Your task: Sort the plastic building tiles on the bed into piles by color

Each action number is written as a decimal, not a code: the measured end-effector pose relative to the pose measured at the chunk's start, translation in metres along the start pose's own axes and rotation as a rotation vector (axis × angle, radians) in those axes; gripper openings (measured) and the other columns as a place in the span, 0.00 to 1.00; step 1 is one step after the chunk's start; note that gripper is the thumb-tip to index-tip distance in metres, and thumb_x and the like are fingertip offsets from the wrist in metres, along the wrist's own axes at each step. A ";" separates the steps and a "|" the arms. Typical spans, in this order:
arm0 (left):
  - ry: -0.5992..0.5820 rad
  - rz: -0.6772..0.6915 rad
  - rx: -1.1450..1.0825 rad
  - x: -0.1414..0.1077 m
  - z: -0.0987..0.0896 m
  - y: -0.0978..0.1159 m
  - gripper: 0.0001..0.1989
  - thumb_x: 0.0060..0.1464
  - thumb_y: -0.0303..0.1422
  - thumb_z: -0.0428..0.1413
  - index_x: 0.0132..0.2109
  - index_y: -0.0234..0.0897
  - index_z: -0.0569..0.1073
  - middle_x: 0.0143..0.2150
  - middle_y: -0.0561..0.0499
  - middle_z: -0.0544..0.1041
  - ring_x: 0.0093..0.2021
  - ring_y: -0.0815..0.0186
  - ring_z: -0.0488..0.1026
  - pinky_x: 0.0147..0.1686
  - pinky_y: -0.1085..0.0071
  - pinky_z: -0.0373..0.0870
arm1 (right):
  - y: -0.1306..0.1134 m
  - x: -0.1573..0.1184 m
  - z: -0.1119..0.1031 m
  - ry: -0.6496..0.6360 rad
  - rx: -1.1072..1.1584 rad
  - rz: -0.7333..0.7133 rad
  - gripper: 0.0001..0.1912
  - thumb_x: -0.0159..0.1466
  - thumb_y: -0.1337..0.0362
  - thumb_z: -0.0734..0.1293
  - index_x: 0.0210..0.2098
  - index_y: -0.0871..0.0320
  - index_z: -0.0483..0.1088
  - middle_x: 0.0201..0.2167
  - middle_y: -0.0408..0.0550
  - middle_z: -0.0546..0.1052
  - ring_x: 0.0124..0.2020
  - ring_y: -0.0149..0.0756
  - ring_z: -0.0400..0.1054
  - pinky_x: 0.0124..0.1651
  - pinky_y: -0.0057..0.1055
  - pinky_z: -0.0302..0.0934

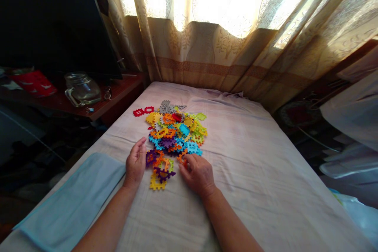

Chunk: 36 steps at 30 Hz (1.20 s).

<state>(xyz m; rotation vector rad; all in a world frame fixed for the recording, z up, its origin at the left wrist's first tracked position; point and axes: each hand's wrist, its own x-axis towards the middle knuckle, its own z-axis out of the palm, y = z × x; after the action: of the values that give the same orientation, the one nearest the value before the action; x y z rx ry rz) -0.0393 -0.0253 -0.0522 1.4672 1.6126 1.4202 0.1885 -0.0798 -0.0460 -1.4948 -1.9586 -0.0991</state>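
Note:
A heap of colourful plastic interlocking building pieces [168, 141] lies on the sheet in front of me. At its left edge, my left hand [136, 164] is upright on its side with fingers stretched out, holding nothing. My right hand [197, 172] is at the near right of the heap, its thumb and fingers pinched on an orange piece [182, 158], partly covered by the fingers. Between my hands are a purple triangular piece [164, 174], a yellow square piece [157, 182] and a purple window piece [151, 158]. Two red pieces [138, 112] lie at the far left.
A white sheet [251, 173] covers the surface. To the left lies a folded light-blue cloth [73, 201]. A side table holds a glass jug [82, 89], a red patterned container [35, 83] and a dark screen [56, 27]. Curtains [201, 51] hang behind; draped fabric [354, 106] is at right.

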 end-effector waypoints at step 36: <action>0.015 0.005 -0.032 0.001 0.003 0.006 0.21 0.59 0.45 0.50 0.53 0.37 0.73 0.56 0.44 0.76 0.59 0.58 0.71 0.63 0.60 0.64 | 0.118 -0.045 -0.053 0.229 -0.155 0.623 0.14 0.61 0.54 0.61 0.34 0.57 0.72 0.30 0.49 0.75 0.29 0.37 0.67 0.36 0.34 0.58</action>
<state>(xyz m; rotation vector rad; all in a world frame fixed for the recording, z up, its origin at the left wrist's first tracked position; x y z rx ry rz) -0.0343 -0.0238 -0.0474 1.4466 1.5892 1.4567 0.3225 -0.0996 -0.0675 -2.0289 -1.2642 -0.1430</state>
